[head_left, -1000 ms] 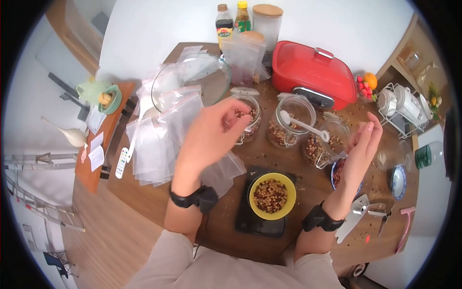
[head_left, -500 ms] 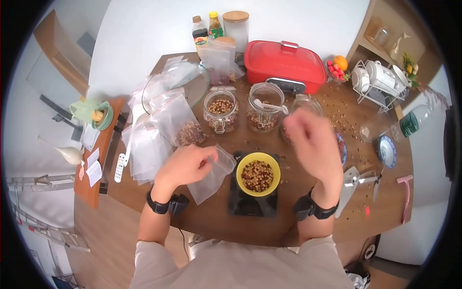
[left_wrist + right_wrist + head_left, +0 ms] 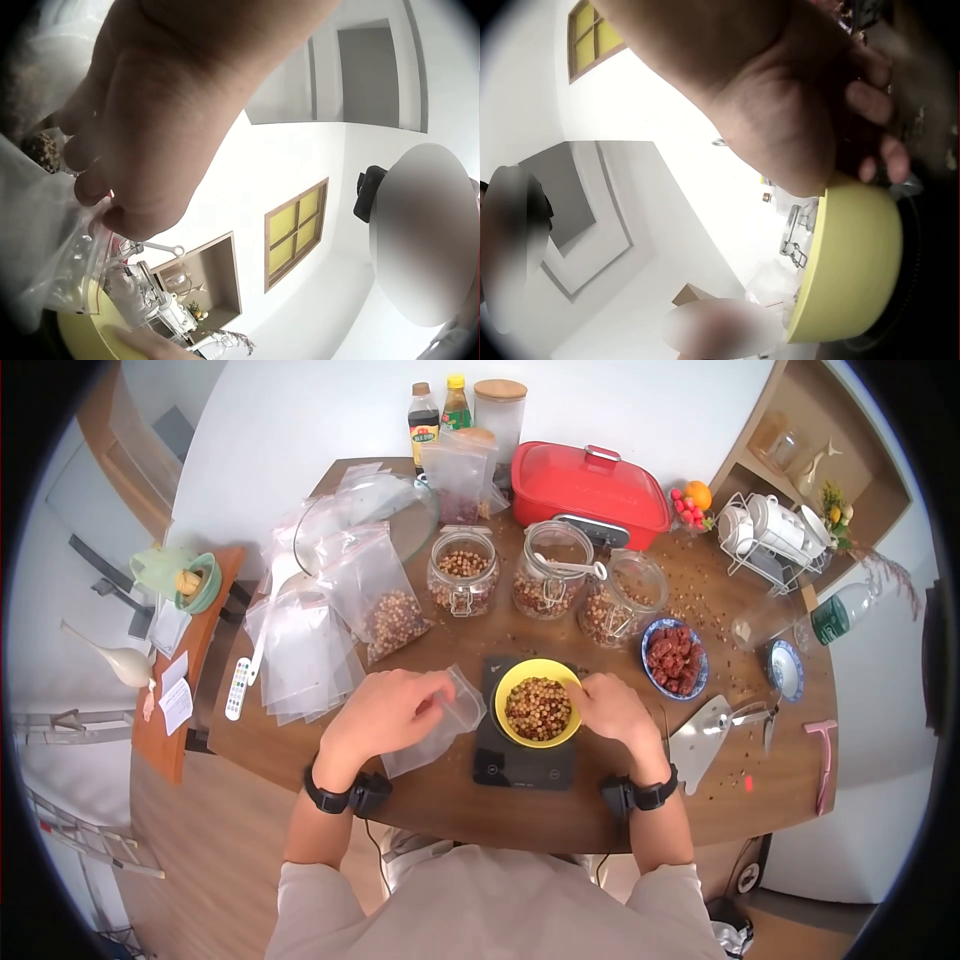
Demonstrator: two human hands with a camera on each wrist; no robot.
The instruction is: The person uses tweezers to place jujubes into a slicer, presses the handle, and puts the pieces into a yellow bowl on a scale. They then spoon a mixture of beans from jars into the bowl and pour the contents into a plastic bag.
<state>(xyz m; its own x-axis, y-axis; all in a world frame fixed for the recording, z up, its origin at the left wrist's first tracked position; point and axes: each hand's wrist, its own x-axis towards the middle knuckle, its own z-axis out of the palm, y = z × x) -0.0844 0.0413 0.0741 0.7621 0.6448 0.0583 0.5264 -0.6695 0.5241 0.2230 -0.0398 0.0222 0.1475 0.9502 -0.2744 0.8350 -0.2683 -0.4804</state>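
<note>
My left hand (image 3: 385, 715) pinches the open edge of a small clear zip bag (image 3: 425, 745) lying left of the scale. The left wrist view shows its fingertips on the edge of the clear plastic (image 3: 82, 262). My right hand (image 3: 620, 710) holds the right rim of a yellow bowl (image 3: 507, 722), thumb over the edge. Brown and dark red beans or nuts (image 3: 538, 708) fill much of the bowl, which stands on a black kitchen scale (image 3: 525, 772). In the right wrist view the hand is close over the tilted-looking yellow wall (image 3: 851, 262).
Behind the bowl stand open glass jars (image 3: 463, 575) with similar contents, a white spoon (image 3: 570, 567) across the middle one. Stacked clear bags (image 3: 305, 650) and a filled bag (image 3: 395, 620) lie left. A blue-patterned bowl (image 3: 649, 672) of red pieces and a metal spatula (image 3: 700, 740) lie right.
From above the table, my left hand has come down to the small bag and grips its edge. My right hand has moved down and left from the jars to the yellow bowl's rim.
</note>
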